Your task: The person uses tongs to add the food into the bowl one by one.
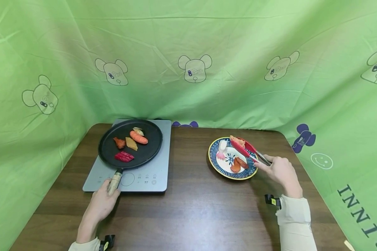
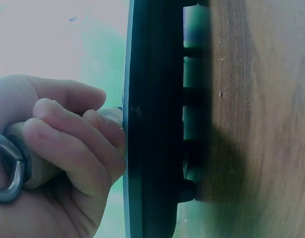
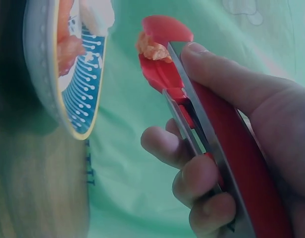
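My left hand (image 1: 102,200) grips the pale handle (image 1: 114,183) of a flat black frying pan (image 1: 150,151). In the pan lie a sausage (image 1: 139,137), a dark red piece (image 1: 124,156), a tan slab (image 1: 131,143), a small brown drumstick-like piece (image 1: 119,143) and a pale piece (image 1: 138,131). With my right hand (image 1: 281,172) I hold red-tipped metal tongs (image 3: 231,134). Between their tips is a crumbly orange-brown food piece (image 3: 151,49), above the far edge of a blue-patterned plate (image 1: 216,165). A white-and-pink piece (image 1: 221,150) and a glossy brown wing-like piece (image 1: 235,167) rest on that plate.
Beneath the pan is a grey induction cooktop (image 1: 161,174) with touch controls at its front. Both it and the plate stand on a dark wooden table (image 1: 191,195). A green printed curtain (image 1: 163,69) hangs behind and along the sides.
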A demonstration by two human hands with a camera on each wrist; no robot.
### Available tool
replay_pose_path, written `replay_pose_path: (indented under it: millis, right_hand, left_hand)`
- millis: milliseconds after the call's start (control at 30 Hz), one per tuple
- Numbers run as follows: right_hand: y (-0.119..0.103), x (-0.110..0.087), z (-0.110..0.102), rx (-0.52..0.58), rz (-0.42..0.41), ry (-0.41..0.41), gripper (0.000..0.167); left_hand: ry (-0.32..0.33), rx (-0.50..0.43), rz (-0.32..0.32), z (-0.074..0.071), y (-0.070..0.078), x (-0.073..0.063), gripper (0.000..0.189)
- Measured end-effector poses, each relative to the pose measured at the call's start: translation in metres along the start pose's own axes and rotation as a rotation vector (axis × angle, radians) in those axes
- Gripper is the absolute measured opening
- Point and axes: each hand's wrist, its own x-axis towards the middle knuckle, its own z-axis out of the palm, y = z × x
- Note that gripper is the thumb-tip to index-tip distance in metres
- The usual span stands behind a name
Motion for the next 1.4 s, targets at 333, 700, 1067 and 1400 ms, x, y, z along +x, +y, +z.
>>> replay_pose_path:
  millis: [333, 700, 1067, 1400]
  right_hand:
    - [-0.011, -0.003, -0.006, -0.001, -0.016, 0.017, 0.065]
    - [-0.021, -0.005, -0.009, 0.013, -0.022, 0.017, 0.069]
    - [-0.031, -0.006, -0.009, 0.025, -0.047, 0.068, 0.068]
    - [-0.037, -0.004, -0.008, 0.021, -0.062, 0.06, 0.067]
  left_hand:
    - [0.0, -0.005, -0.001, 0.0, 0.0, -0.001, 0.056]
    - [-0.004, -0.008, -0.011, 0.0, 0.0, -0.002, 0.055]
    - [-0.008, -0.007, -0.015, 0.0, 0.0, 0.0, 0.057]
    - [-0.014, -0.016, -0.022, 0.0, 0.001, -0.001, 0.058]
